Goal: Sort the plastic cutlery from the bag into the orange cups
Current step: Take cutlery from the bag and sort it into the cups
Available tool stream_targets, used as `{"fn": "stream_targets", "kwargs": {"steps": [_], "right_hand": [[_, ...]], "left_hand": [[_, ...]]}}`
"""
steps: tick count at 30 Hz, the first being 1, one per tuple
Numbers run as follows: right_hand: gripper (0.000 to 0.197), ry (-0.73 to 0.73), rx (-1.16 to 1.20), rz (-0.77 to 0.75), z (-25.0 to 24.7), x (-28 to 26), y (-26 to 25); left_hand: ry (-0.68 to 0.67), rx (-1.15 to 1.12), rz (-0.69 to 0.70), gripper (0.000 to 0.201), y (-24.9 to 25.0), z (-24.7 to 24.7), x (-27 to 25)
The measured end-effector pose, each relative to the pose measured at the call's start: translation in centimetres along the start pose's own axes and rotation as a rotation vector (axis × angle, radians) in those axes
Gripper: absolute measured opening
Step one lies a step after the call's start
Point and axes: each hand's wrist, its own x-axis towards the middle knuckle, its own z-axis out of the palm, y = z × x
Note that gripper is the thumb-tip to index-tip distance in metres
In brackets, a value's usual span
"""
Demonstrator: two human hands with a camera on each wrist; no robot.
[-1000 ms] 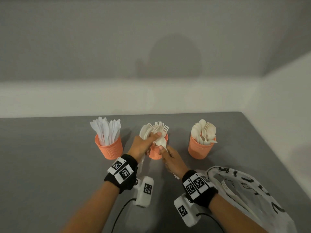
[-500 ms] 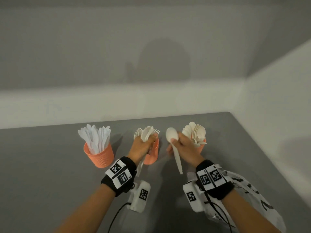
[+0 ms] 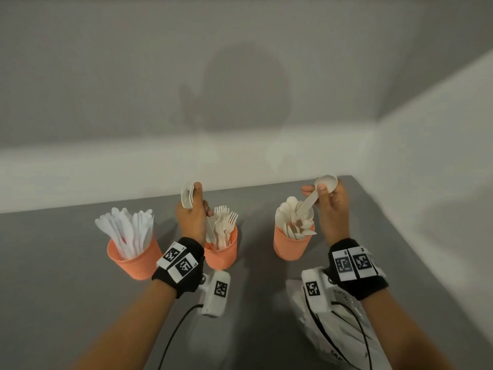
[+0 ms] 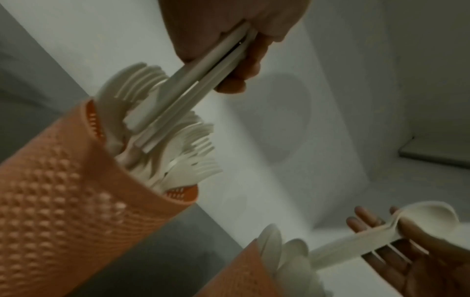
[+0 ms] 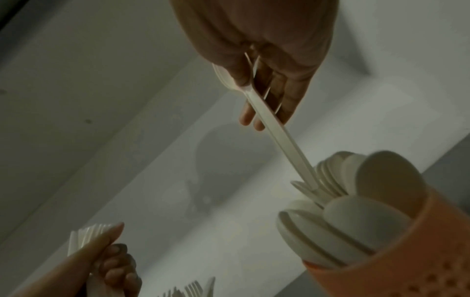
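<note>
Right hand (image 3: pixel 332 209) pinches a spoon (image 3: pixel 316 192), handle dipping into the spoon cup (image 3: pixel 292 245) below its fingers; left hand (image 3: pixel 190 217) grips bundled cutlery (image 3: pixel 187 194).

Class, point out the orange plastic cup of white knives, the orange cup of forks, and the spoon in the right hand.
Orange plastic cup of white knives (image 3: pixel 133 263), head view, outer wall.
Orange cup of forks (image 3: pixel 222 253), head view, front wall.
White plastic spoon (image 3: pixel 326 182), head view, bowl.
</note>
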Motion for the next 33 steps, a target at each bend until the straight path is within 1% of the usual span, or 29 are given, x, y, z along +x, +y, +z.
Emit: {"fn": "stream_targets", "kwargs": {"steps": [4, 6, 7, 9, 11, 13, 15, 17, 18, 21, 24, 26, 29, 31, 33], "right_hand": [[0.013, 0.039, -0.054, 0.007, -0.2, 0.0, 1.1], [0.019, 0.039, -0.103, 0.011, -0.2, -0.1, 1.6], [0.018, 0.031, -0.130, 0.023, -0.2, -0.2, 2.0], [0.011, 0.008, -0.195, 0.080, -0.3, -0.4, 2.8], [0.003, -0.020, -0.282, 0.144, -0.5, -0.5, 3.5], [0.011, -0.025, -0.318, 0.170, -0.6, -0.7, 3.6], [0.021, -0.031, -0.340, 0.183, -0.7, -0.9, 3.3], [0.030, -0.044, -0.395, 0.195, -0.5, -1.0, 3.1], [0.034, -0.049, -0.434, 0.185, -0.4, -1.0, 3.0], [0.045, -0.089, -0.611, 0.057, 0.4, -1.1, 3.0], [0.054, -0.158, -0.800, -0.074, 1.4, -1.4, 2.8], [0.058, -0.171, -0.926, -0.131, 1.9, -1.5, 2.4], [0.060, -0.183, -1.005, -0.166, 2.5, -1.5, 1.7], [0.059, -0.247, -1.089, -0.161, 2.6, -1.3, 1.5], [0.056, -0.327, -1.221, -0.112, 2.7, -1.1, 2.0]], "left_hand": [[-0.020, 0.073, 0.058, 0.043, -1.8, -0.1, -0.5], [-0.043, 0.098, 0.090, 0.040, -2.5, -0.1, -0.6], [-0.066, 0.113, 0.115, 0.037, -2.8, -0.1, -0.7], [-0.125, 0.170, 0.190, 0.032, -3.2, -0.1, -1.1], [-0.182, 0.304, 0.313, 0.030, -3.6, -0.4, -1.2], [-0.217, 0.536, 0.452, 0.036, -4.1, -1.1, -1.0], [-0.205, 0.738, 0.530, 0.044, -4.7, -1.7, -0.7], [-0.168, 0.832, 0.534, 0.045, -5.2, -2.3, -0.5], [-0.161, 0.837, 0.519, 0.044, -5.4, -2.5, -0.4], [-0.207, 0.772, 0.494, 0.040, -5.4, -2.8, -0.3], [-0.255, 0.800, 0.524, 0.041, -5.3, -3.0, -0.2], [-0.293, 0.839, 0.540, 0.043, -5.1, -3.1, -0.1], [-0.358, 0.909, 0.549, 0.045, -4.8, -3.3, 0.1], [-0.388, 0.961, 0.542, 0.047, -4.6, -3.2, 0.3], [-0.430, 1.033, 0.535, 0.047, -4.6, -3.0, 0.4]]}}
